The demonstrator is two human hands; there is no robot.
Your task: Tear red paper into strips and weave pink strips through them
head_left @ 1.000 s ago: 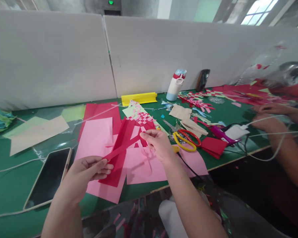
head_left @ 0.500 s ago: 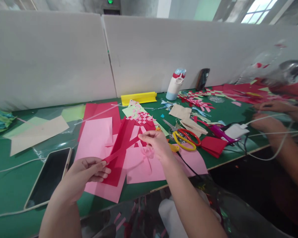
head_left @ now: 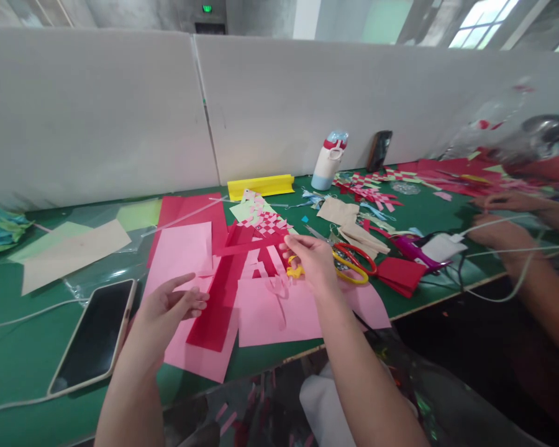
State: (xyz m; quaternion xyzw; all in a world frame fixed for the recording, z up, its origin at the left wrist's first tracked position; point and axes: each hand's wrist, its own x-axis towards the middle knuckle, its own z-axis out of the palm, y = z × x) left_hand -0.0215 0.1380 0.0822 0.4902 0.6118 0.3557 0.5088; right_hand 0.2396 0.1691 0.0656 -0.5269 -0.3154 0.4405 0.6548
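A narrow red paper strip (head_left: 246, 248) is pinched at one end by my right hand (head_left: 315, 264) and stretches leftward over the table. My left hand (head_left: 170, 313) has its fingers apart and holds nothing. It hovers beside a folded red paper sheet (head_left: 213, 320), which lies on pink paper (head_left: 179, 248). Below my right hand is another pink sheet (head_left: 270, 320) with a curled pink strip on it. A pink-and-red checkered woven paper piece (head_left: 269, 222) lies just beyond. Part of a yellow-handled tool (head_left: 295, 271) shows beside my right fingers.
Scissors with red and yellow handles (head_left: 354, 264) lie to the right, near red paper (head_left: 400, 276). A phone (head_left: 93, 335) with a cable sits left. A bottle (head_left: 330, 160) and folded yellow paper (head_left: 261, 186) stand by the partition (head_left: 270, 105). A co-worker's hands (head_left: 498, 217) are at right.
My left hand has let go of the red strip and its fingers have spread. My right hand has moved right and slightly up with the strip.
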